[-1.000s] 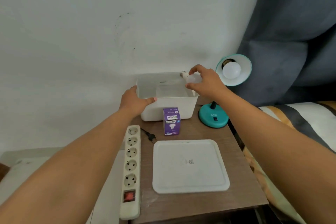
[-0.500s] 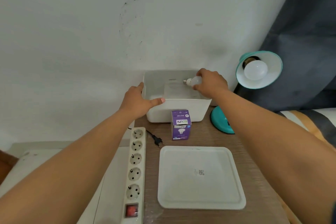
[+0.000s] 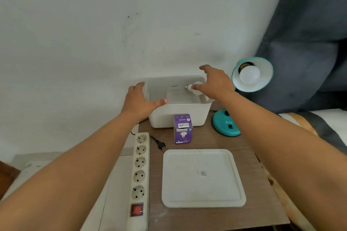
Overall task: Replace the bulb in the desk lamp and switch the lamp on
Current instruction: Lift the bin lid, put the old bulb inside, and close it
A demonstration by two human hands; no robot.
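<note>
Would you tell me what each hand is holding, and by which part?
The left hand grips the white bin by its near-left rim. The right hand is open over the loose bulb, holding nothing.

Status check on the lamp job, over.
Left hand gripping white plastic bin rim. Right hand open over loose white bulb in bin. Teal desk lamp has a bulb fitted, unlit; black plug unplugged.
</note>
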